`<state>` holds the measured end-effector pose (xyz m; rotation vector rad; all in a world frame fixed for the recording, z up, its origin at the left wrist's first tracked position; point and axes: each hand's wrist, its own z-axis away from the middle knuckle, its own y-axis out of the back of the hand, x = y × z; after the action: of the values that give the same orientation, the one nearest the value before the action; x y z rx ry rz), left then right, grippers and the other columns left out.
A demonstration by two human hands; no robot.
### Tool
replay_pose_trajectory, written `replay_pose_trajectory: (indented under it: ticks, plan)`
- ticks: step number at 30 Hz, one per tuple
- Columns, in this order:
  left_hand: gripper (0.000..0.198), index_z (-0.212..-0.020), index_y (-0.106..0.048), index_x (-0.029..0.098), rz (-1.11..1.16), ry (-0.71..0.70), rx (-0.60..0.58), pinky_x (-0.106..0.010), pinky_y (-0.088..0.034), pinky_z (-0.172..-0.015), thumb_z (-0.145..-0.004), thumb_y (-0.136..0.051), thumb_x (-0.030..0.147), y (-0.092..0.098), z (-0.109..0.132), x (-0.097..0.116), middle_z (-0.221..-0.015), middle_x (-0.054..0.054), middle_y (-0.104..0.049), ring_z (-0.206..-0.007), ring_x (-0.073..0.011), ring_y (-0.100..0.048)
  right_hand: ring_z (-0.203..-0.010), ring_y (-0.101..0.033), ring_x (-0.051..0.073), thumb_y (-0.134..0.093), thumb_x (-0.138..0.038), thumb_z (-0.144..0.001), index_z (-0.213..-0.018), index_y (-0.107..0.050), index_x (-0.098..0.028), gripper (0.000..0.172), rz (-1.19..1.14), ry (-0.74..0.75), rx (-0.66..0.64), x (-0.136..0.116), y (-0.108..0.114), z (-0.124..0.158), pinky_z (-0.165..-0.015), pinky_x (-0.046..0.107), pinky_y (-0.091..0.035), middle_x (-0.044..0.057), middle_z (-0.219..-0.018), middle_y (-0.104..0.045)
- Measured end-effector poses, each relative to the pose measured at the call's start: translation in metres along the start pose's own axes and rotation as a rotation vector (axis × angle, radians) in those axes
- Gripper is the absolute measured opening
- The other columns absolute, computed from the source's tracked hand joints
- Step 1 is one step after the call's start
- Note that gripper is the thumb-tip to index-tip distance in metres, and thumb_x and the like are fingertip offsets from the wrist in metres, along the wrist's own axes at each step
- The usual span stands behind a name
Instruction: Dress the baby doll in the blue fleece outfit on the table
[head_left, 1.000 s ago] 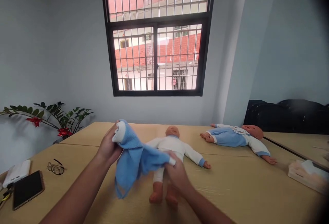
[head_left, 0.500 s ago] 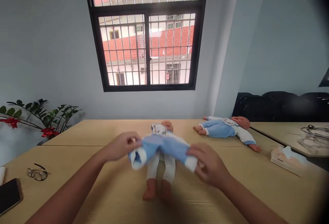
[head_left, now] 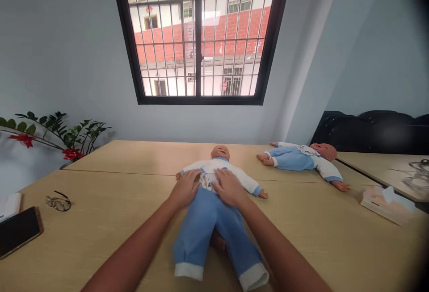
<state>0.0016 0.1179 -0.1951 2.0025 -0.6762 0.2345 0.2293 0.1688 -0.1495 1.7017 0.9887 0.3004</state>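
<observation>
A baby doll [head_left: 219,153] in a white top lies on its back in the middle of the wooden table [head_left: 110,220], head toward the window. Blue trousers with white cuffs [head_left: 208,229] are spread flat over its legs, and a foot shows between the trouser legs. My left hand [head_left: 186,187] lies on the waistband at the doll's left side, fingers stretched out. My right hand [head_left: 229,187] rests flat on the doll's belly at the top of the trousers, fingers out too.
A second doll in blue and white [head_left: 303,160] lies at the back right. A tissue box [head_left: 385,198] sits at the right edge. Glasses [head_left: 58,202], a dark phone [head_left: 18,231] and a white object [head_left: 9,203] lie at the left. A plant [head_left: 63,138] stands behind.
The blue trousers, held up between both hands before, now lie spread over the doll's legs. Both hands have moved forward onto the doll's waist and flattened. The view has tilted down.
</observation>
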Motion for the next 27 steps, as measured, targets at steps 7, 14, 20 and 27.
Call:
replay_pose_trajectory:
  ticks: [7,14,20,27]
  plan:
    - [0.058,-0.159,-0.032,0.022,0.043,-0.215,0.005,-0.051,-0.032,-0.126,-0.102,-0.041,0.024,-0.022,0.002,0.001,-0.164,-0.011,-0.041,-0.154,-0.0248,-0.033,-0.133,-0.052,0.03,-0.059,-0.026,-0.095,-0.116,-0.065,-0.018,0.024,0.063,0.139,0.089,-0.005,-0.033,-0.008,-0.122,0.053,-0.023,0.015,-0.127,-0.069]
    - [0.025,-0.109,-0.071,0.022,0.003,-0.268,-0.098,-0.05,-0.043,-0.11,-0.093,-0.059,0.036,0.002,0.011,0.005,-0.101,-0.008,-0.071,-0.106,-0.0275,-0.063,-0.092,-0.064,0.025,-0.06,-0.025,-0.091,-0.095,-0.062,-0.02,0.006,-0.071,0.184,0.119,0.003,-0.023,0.018,-0.085,0.037,-0.048,0.008,-0.093,-0.069]
    - [0.041,-0.086,-0.067,0.019,0.248,-0.016,-0.229,-0.036,-0.045,-0.087,-0.099,-0.05,0.054,0.006,0.028,-0.003,-0.086,-0.006,-0.066,-0.089,-0.0231,-0.058,-0.079,-0.064,0.021,-0.066,-0.045,-0.093,-0.089,-0.063,-0.021,0.025,-0.037,0.111,-0.14,-0.012,-0.002,0.026,-0.066,0.029,-0.037,0.004,-0.091,-0.072]
    - [0.06,-0.112,-0.062,0.016,0.445,0.157,-0.125,-0.031,-0.049,-0.08,-0.107,-0.019,0.057,-0.001,0.036,0.01,-0.101,-0.008,-0.069,-0.09,-0.0206,-0.063,-0.085,-0.069,0.03,-0.072,-0.058,-0.085,-0.127,-0.063,-0.019,0.058,-0.051,0.017,-0.228,-0.028,0.002,0.027,-0.069,0.032,-0.04,0.012,-0.099,-0.077]
